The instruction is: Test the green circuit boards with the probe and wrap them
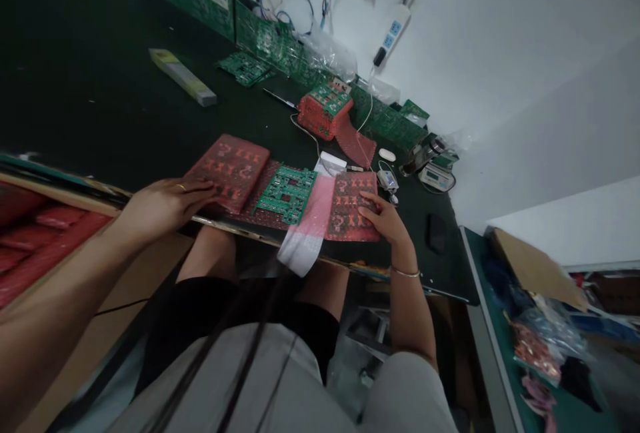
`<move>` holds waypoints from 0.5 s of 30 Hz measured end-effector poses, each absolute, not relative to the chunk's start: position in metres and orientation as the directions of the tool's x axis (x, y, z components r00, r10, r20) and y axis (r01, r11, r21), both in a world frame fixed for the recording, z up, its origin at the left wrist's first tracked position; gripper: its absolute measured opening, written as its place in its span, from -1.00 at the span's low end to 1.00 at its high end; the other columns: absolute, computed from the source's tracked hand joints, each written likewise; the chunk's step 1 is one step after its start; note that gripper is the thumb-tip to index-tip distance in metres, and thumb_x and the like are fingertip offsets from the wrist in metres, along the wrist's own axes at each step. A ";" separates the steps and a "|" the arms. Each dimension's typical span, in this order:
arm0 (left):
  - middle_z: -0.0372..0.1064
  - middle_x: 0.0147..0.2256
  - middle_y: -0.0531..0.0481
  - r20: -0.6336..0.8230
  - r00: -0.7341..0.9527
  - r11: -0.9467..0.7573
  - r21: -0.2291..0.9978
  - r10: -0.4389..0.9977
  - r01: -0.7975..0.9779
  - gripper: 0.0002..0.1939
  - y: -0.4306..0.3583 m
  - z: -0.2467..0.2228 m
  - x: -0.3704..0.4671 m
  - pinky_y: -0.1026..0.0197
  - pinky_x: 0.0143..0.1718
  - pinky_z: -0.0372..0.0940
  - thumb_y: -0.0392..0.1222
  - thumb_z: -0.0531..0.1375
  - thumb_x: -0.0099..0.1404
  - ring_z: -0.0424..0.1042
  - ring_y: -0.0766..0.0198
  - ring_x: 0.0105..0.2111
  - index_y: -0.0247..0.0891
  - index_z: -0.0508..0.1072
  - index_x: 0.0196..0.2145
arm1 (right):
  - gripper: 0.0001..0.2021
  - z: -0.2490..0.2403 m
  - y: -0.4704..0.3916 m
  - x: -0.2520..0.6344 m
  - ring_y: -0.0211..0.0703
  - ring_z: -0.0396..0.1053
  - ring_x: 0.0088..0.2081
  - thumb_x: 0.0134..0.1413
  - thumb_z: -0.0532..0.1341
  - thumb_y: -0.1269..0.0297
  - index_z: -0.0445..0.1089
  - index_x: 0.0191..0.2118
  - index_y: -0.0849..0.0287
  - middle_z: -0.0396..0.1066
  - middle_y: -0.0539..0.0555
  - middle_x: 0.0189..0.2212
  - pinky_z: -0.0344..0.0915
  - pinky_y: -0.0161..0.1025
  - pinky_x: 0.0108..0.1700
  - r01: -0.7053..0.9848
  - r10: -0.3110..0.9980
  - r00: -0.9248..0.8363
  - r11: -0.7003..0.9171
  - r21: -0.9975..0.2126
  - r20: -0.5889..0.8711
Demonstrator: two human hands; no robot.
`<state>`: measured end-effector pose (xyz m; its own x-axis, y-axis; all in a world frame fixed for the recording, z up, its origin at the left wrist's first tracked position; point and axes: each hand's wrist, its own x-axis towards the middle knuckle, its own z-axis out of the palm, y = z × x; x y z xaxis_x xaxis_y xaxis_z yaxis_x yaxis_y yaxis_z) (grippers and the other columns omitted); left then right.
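My left hand (pixel 167 205) lies with its fingers stretched out over the near-left edge of a circuit board in red bubble wrap (pixel 233 168). My right hand (pixel 387 218) grips the right edge of another bubble-wrapped circuit board (pixel 347 203); two digits show on top, the others are hidden. Between the hands a bare green circuit board (pixel 287 194) rests on a spread sheet of red bubble wrap (pixel 255 210). A white paper strip (pixel 303 246) runs beside it and hangs over the table's front edge, partly under the pink wrap.
Behind stands a red-wrapped bundle (pixel 320 116) topped with green boards. Farther back are loose green boards (pixel 243 68), a long yellow-grey box (pixel 183 76) and green bins (pixel 265 36). A cabled device (pixel 387 181), a small display unit (pixel 435 178) and a dark phone-like object (pixel 436 233) lie right.
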<state>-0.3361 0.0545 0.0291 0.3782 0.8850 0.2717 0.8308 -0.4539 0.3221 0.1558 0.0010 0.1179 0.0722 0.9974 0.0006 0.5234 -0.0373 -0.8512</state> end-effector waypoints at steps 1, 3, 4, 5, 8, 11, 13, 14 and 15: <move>0.57 0.13 -0.21 0.280 0.316 -0.402 0.345 0.906 0.848 -0.40 0.053 0.031 -0.332 -0.09 0.21 0.40 0.11 -0.11 0.45 0.54 -0.08 0.15 -0.22 0.63 -0.01 | -0.43 0.119 -0.005 0.163 -0.03 0.53 0.03 0.04 0.44 0.06 0.57 0.18 0.13 0.61 0.08 0.05 0.47 -0.07 0.19 0.515 0.997 0.081 -0.039 -0.856 0.003; 0.59 0.05 -0.27 0.295 0.099 -0.224 0.429 0.950 0.875 -0.38 0.046 0.035 -0.323 -0.10 0.12 0.45 0.14 -0.12 0.47 0.58 -0.12 0.06 -0.28 0.61 0.00 | -0.41 0.121 -0.017 0.178 -0.01 0.53 0.05 0.04 0.44 0.03 0.57 0.19 0.12 0.60 0.10 0.08 0.47 -0.07 0.17 0.509 0.995 0.099 -0.048 -0.860 0.003; 0.60 0.01 -0.30 0.293 -0.035 -0.119 0.490 0.956 0.863 -0.38 0.042 0.036 -0.319 -0.10 0.09 0.47 0.15 -0.11 0.47 0.60 -0.13 0.02 -0.32 0.60 0.00 | -0.41 0.122 -0.024 0.186 0.00 0.53 0.05 0.04 0.45 0.01 0.57 0.19 0.11 0.60 0.10 0.09 0.48 -0.08 0.16 0.512 0.994 0.114 -0.057 -0.857 0.002; 0.59 -0.03 -0.31 0.287 -0.159 -0.027 0.549 0.945 0.835 -0.38 0.038 0.037 -0.317 -0.11 0.09 0.47 0.15 -0.08 0.46 0.60 -0.14 0.00 -0.35 0.58 0.02 | -0.41 0.122 -0.031 0.196 0.01 0.53 0.05 0.03 0.45 0.00 0.58 0.18 0.10 0.60 0.11 0.10 0.48 -0.08 0.15 0.523 0.991 0.131 -0.069 -0.850 0.000; 0.39 0.21 -0.50 0.368 -0.377 0.083 0.612 0.850 0.786 -0.22 0.029 0.034 -0.316 -0.28 0.29 0.32 0.18 0.10 0.33 0.39 -0.30 0.26 -0.54 0.37 0.27 | -0.39 0.117 -0.052 0.227 0.03 0.52 0.05 -0.02 0.47 -0.04 0.60 0.15 0.11 0.60 0.12 0.10 0.46 -0.06 0.15 0.568 0.981 0.194 -0.137 -0.811 -0.030; 0.01 0.48 -0.45 0.476 -0.140 -0.125 0.482 0.868 0.867 -0.13 0.031 0.029 -0.322 -0.37 0.48 -0.01 0.15 0.16 0.31 0.00 -0.31 0.50 -0.43 0.21 0.42 | -0.34 0.105 -0.070 0.256 0.01 0.54 -0.01 -0.09 0.48 -0.08 0.60 0.14 0.13 0.61 0.14 0.08 0.48 -0.07 0.10 0.546 0.958 0.265 -0.241 -0.802 -0.107; 0.28 0.38 -0.28 0.394 0.173 -0.349 0.433 0.903 0.831 -0.39 0.038 0.027 -0.326 -0.27 0.47 0.09 0.11 0.05 0.39 0.21 -0.17 0.43 -0.23 0.46 0.26 | -0.29 0.096 -0.079 0.271 -0.01 0.55 -0.07 -0.10 0.47 -0.10 0.58 0.18 0.13 0.61 0.15 0.06 0.51 -0.09 0.02 0.494 0.937 0.311 -0.301 -0.816 -0.158; 0.43 0.28 -0.23 0.342 0.291 -0.425 0.437 0.894 0.793 -0.46 0.042 0.027 -0.328 -0.19 0.43 0.18 0.09 -0.01 0.41 0.35 -0.11 0.34 -0.19 0.55 0.13 | -0.27 0.092 -0.083 0.277 -0.02 0.55 -0.10 -0.11 0.47 -0.10 0.56 0.20 0.13 0.62 0.14 0.06 0.52 -0.11 -0.02 0.469 0.927 0.333 -0.323 -0.822 -0.174; 0.52 0.19 -0.21 0.301 0.353 -0.457 0.445 0.886 0.770 -0.47 0.046 0.027 -0.328 -0.14 0.39 0.26 0.10 -0.04 0.41 0.45 -0.08 0.26 -0.17 0.59 0.04 | -0.26 0.089 -0.086 0.282 -0.03 0.56 -0.12 -0.12 0.47 -0.09 0.55 0.21 0.12 0.62 0.14 0.05 0.53 -0.12 -0.05 0.448 0.917 0.353 -0.339 -0.827 -0.185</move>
<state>-0.3282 0.0457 0.0275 0.3526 0.8861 0.3009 0.7697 -0.4575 0.4454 0.2824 -0.0858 0.0892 0.3528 0.9173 -0.1847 0.4484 -0.3390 -0.8270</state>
